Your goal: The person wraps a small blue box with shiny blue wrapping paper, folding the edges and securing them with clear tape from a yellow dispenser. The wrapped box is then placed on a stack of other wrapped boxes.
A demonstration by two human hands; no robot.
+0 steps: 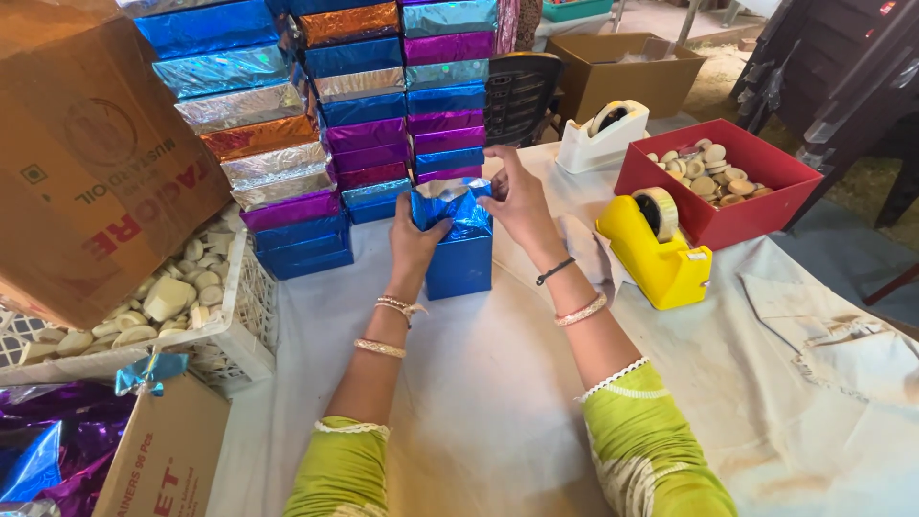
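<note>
The fingers of the left hand (414, 244) curl over the near top edge of a blue box (459, 254) wrapped in shiny foil, pressing the loose foil down at its open end, with the thumb up against the crumpled flap. The fingers of the right hand (520, 203) are spread and lightly bent over the far right corner of the same box, the fingertips touching the foil there while the thumb points toward the left hand; how firmly they pinch the foil I cannot tell. The box stands upright on the white tablecloth (498, 383) directly between both hands. Just behind the fingers rise stacks of wrapped boxes (364, 105) in blue, purple, silver and orange foil, the nearest stack almost touching the held box. To the right of the right hand, near the wrist, sits a yellow tape dispenser (661, 251), and beyond it a red tray (766, 206) filled with small round pale discs. A white tape dispenser (603, 134) stands farther back, behind the right fingers. Well to the left of the left hand, a white plastic crate (239, 335) holds pale soap-like pieces, with a large cardboard box (86, 153) tilted over it. Purple foil sheets (67, 431) lie at the near left corner.
</note>
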